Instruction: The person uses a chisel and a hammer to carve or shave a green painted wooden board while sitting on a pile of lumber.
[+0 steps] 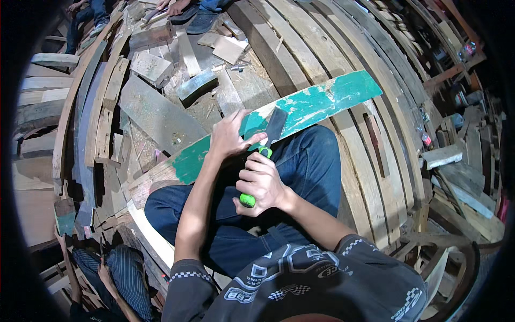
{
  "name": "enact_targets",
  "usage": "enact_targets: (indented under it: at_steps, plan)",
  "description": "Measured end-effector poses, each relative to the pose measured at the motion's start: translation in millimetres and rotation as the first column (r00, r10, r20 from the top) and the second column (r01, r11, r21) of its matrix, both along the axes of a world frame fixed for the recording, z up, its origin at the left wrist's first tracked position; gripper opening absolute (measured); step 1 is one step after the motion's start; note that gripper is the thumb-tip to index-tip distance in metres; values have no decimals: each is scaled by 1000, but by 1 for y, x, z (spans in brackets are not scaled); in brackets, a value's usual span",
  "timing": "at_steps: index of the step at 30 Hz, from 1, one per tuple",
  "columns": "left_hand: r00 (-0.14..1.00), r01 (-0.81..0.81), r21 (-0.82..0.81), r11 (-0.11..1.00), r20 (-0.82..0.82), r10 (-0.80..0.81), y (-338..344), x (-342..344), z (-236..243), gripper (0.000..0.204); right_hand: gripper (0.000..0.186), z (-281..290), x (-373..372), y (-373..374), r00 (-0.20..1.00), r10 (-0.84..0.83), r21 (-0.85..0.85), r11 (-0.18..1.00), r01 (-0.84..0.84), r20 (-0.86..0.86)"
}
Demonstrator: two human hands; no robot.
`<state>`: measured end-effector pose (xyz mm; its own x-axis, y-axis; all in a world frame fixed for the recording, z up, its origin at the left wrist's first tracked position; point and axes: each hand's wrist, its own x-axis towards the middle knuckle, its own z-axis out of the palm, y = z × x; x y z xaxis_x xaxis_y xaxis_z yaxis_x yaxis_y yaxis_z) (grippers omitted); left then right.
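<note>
A long wooden board (327, 99) with worn, flaking green paint lies slantwise across my lap, its far right end raised past my knee. Bare wood shows in patches near its middle and at the lower left end. My left hand (229, 134) is closed on the board, with its thumb stretched toward the blade. In my right hand (261, 180), the fingers wrap the green and black handle of a chisel (276, 124). The flat metal blade rests against the painted face, pointing away from me.
Long timber planks (354, 145) are stacked to my right. Ahead lie a grey-blue block (197, 86), wood offcuts (229, 49) and a wide plank (158, 115). Another person (115, 273) sits at the lower left holding a green piece, and others are at the top. A curved dark frame (466, 273) stands lower right.
</note>
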<state>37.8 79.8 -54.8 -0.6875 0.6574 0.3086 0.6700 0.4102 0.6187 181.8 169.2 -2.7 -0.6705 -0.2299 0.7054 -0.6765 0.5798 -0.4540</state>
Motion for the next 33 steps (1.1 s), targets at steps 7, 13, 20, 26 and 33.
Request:
enact_targets:
  at_steps: [7,13,20,26,33]
  plan:
    - [995,-8,-122,993,101,20,-1,-1,7,66,30,3,-4,1,1000,-4,-5,1000,4,6]
    - [996,-24,-130,991,79,35,-3,-1,4,65,30,-2,-7,-3,1000,-10,-5,1000,10,-6]
    - [996,-21,-117,993,82,30,-2,1,5,63,29,-8,-6,-4,1000,-6,-20,1000,5,-24]
    - [998,-33,-130,991,47,39,-4,-1,-1,63,29,-17,-5,-5,1000,10,22,1000,-10,0]
    - [999,-42,-79,996,14,43,-4,-1,-2,65,28,-18,-8,-5,1000,13,15,1000,-12,-23]
